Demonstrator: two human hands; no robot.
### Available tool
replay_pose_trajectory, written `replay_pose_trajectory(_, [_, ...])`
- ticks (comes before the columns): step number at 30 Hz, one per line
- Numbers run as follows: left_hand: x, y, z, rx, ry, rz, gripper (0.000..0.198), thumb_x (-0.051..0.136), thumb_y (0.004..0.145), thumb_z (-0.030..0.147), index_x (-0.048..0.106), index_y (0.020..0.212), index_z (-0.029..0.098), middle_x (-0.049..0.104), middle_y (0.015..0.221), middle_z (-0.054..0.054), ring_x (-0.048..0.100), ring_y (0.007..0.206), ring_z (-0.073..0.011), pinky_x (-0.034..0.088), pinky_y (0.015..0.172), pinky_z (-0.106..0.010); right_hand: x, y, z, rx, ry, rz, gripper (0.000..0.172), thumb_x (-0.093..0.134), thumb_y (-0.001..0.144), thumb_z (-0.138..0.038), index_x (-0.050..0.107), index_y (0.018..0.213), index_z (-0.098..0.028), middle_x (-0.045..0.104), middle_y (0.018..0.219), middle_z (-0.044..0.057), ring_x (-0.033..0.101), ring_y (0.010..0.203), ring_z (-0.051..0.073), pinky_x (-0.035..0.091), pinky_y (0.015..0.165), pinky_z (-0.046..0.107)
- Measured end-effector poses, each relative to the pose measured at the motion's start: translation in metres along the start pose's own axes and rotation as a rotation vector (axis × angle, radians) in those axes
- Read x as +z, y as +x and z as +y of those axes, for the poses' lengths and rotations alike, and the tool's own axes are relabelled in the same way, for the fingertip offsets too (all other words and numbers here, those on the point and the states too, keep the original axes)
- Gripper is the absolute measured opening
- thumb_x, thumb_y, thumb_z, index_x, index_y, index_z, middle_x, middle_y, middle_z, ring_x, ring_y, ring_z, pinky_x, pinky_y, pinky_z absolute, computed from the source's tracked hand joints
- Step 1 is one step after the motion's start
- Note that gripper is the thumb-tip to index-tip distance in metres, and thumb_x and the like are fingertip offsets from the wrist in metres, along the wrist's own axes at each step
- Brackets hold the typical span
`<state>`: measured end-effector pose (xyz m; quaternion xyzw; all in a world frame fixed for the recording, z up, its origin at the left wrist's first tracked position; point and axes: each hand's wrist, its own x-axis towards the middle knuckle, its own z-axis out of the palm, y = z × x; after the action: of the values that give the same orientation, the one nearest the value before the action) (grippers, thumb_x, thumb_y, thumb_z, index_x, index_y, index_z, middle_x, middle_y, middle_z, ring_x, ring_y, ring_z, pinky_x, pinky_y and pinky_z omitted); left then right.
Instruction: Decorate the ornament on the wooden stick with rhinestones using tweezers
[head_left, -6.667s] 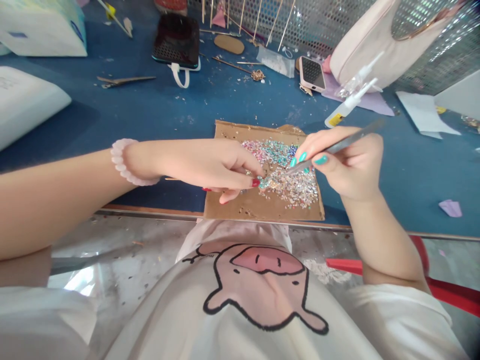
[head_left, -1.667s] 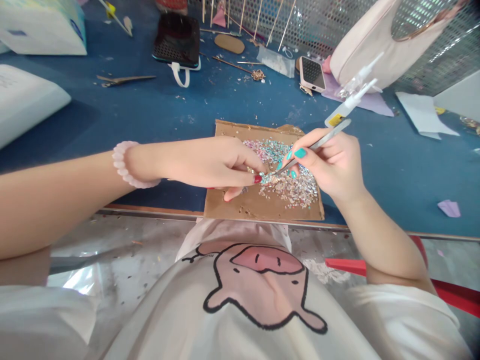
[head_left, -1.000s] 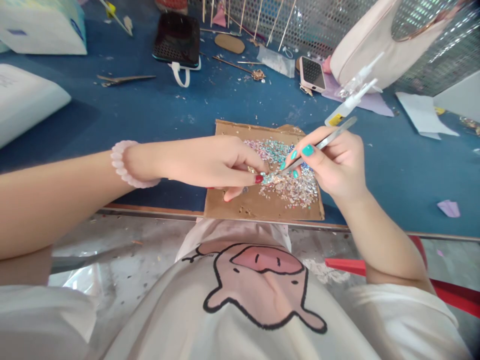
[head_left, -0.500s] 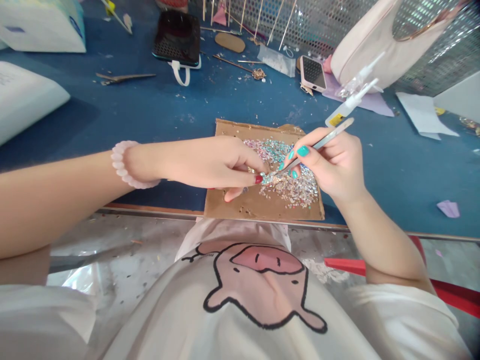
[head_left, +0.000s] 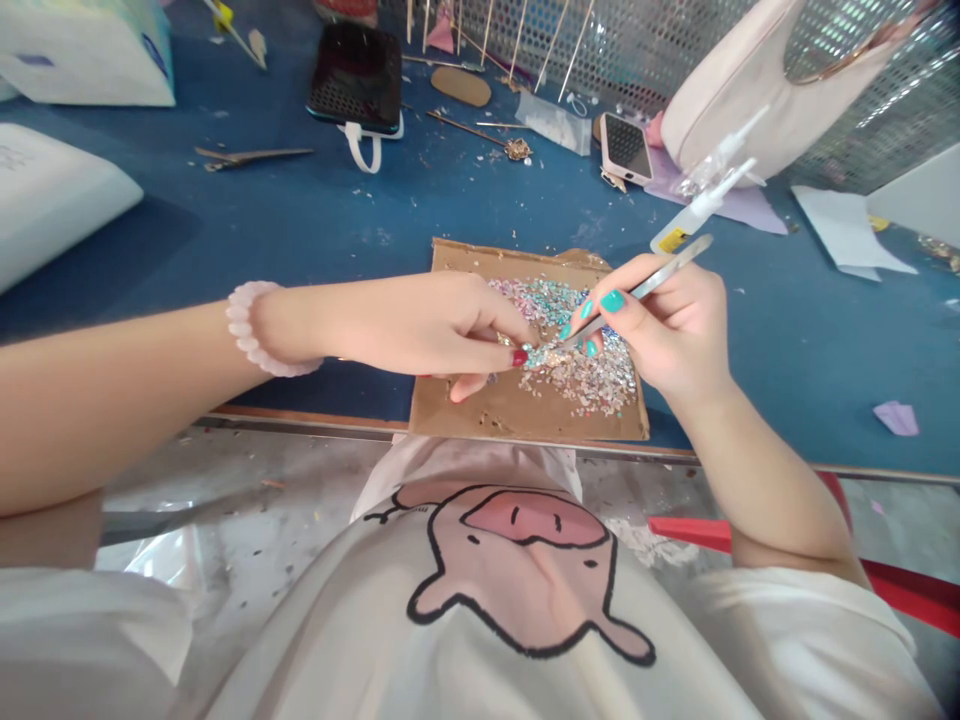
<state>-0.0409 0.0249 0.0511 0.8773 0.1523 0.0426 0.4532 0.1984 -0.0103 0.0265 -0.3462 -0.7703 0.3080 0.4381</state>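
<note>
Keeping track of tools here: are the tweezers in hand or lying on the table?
In hand: the right hand grips the tweezers, tips pointing toward the left hand.

The left forearm point(head_left: 142, 385) is stretched inward, the left hand point(head_left: 442, 325) curled palm-down; the right forearm point(head_left: 765, 470) is slanted inward, the right hand point(head_left: 667, 325) bent into a pinch.

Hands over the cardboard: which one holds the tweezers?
The right hand, with teal nails, holds the tweezers; the left hand, with red nails, pinches a small glittering piece.
</note>
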Motion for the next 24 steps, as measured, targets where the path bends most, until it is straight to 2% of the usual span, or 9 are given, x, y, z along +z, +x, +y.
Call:
replay_pose_trajectory(7, [-0.0007, -0.0002, 0.0027, -0.008, 0.003, -0.002, 0.023, 0.043, 0.081, 0.009, 0.048, 0.061, 0.019, 0.057, 0.052, 0.007, 0.049, 0.044, -0.0081, 0.034, 0.046, -0.018, 0.0014, -0.0003, -0.0004, 0.003, 0.044, 0.003, 0.011, 0.062, 0.093, -0.034, 0.067, 0.085, -0.027, 0.071, 0.078, -0.005, 0.065, 0.056, 0.009, 0.052, 0.048, 0.023])
replay_pose_trajectory(14, [-0.0014, -0.0004, 0.0044, -0.03, -0.003, 0.0, 0.021, 0.045, 0.08, 0.01, 0.049, 0.061, 0.019, 0.058, 0.053, 0.005, 0.049, 0.044, -0.0096, 0.033, 0.046, -0.02, -0.0003, -0.0007, 0.0006, 0.041, -0.036, 0.034, 0.021, 0.064, 0.09, -0.045, 0.066, 0.082, -0.026, 0.072, 0.076, -0.003, 0.065, 0.054, 0.011, 0.054, 0.047, 0.025])
replay_pose_trajectory(24, [-0.0011, 0.0003, 0.003, -0.012, 0.009, -0.005, 0.023, 0.044, 0.08, 0.008, 0.049, 0.06, 0.019, 0.057, 0.053, 0.005, 0.048, 0.044, -0.0096, 0.033, 0.046, -0.021, 0.0005, -0.0006, -0.0007, 0.034, -0.078, 0.025, 0.022, 0.063, 0.09, -0.045, 0.067, 0.082, -0.025, 0.071, 0.077, -0.002, 0.062, 0.053, 0.009, 0.052, 0.045, 0.023])
